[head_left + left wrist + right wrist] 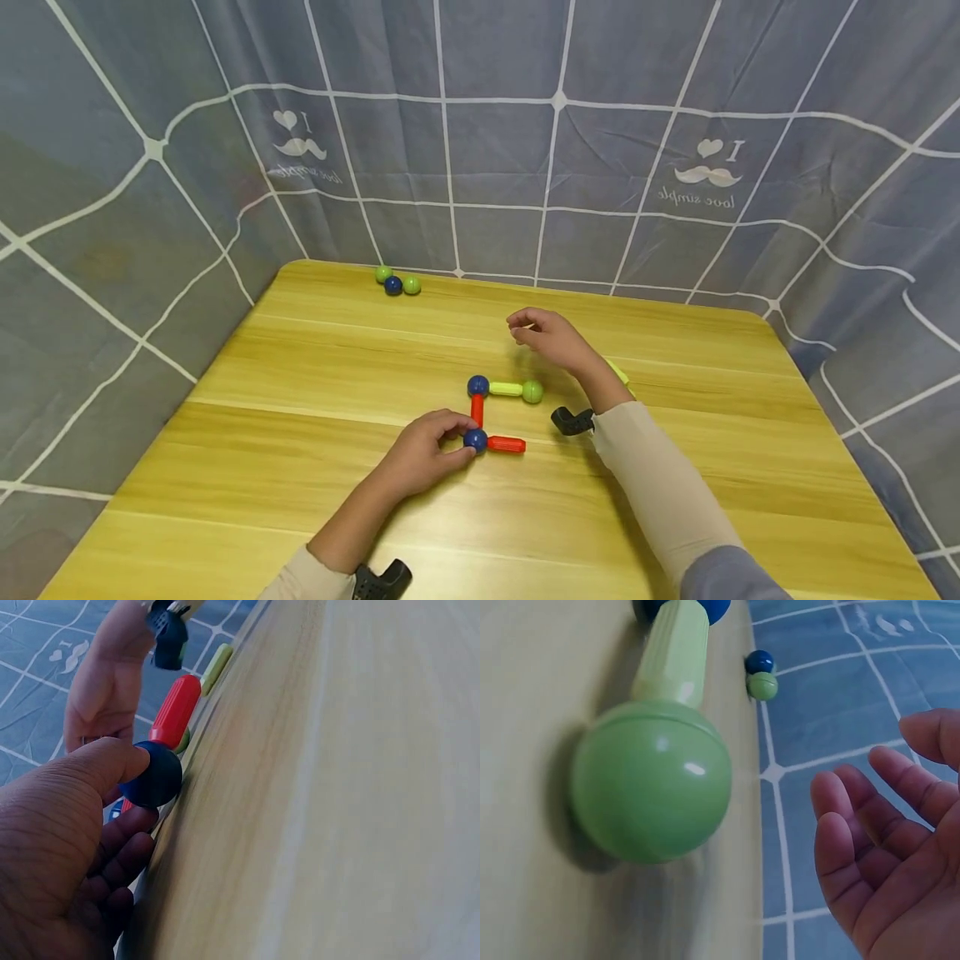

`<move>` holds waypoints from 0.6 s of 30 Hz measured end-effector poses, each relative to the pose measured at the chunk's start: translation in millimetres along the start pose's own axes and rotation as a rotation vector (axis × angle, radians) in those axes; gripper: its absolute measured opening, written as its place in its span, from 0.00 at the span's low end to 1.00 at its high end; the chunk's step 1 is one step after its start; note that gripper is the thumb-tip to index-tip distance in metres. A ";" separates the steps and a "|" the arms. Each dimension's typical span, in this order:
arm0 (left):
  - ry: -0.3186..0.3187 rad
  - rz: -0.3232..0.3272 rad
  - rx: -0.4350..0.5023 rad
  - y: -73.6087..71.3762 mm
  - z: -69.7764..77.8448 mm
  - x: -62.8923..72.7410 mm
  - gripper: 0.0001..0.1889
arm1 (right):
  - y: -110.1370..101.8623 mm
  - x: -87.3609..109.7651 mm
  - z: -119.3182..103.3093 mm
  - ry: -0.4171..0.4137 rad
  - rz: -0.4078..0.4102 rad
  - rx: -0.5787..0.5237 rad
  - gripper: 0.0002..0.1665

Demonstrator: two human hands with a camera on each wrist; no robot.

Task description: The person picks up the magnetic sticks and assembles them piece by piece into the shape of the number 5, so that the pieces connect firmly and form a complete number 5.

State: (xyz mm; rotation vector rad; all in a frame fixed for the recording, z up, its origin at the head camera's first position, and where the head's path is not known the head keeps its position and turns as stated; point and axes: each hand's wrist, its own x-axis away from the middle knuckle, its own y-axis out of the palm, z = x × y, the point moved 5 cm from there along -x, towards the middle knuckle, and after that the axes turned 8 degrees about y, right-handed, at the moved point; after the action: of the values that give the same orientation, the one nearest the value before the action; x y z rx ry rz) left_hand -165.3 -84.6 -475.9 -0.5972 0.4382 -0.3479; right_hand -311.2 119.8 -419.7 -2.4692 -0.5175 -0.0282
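On the table lies a joined shape of balls and rods. My left hand (424,452) pinches its near blue ball (159,777) between thumb and fingers. From that ball a red rod (507,445) points right, its far end free, and another red rod (477,410) runs back to a second blue ball (477,385). A yellow-green rod (506,389) links this one to a green ball (652,784). Above the table, behind the green ball, my right hand (553,340) hovers with loosely bent fingers and nothing in them.
Two green balls (412,285) and a blue ball (393,286) sit together at the table's back left. A yellow-green rod (619,373) lies partly hidden behind the right forearm. A grey curtain (495,150) with white lines hangs around the wooden table (300,375).
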 end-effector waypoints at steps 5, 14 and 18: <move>0.002 -0.003 0.011 1.5 0.6 -0.6 0.12 | 4.3 -20.0 -11.1 -0.030 -0.011 0.075 0.20; 0.000 0.010 0.013 1.9 1.3 1.3 0.11 | 25.9 -55.6 -21.0 -0.056 -0.053 0.150 0.19; 0.006 0.000 0.007 1.0 1.6 0.5 0.10 | 33.6 -69.3 -25.4 -0.049 -0.055 0.166 0.19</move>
State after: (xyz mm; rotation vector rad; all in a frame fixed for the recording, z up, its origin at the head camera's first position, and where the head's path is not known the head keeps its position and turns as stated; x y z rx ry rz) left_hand -163.9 -83.3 -475.5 -0.5890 0.4428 -0.3513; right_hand -360.2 55.7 -427.5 -2.2982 -0.5843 0.0511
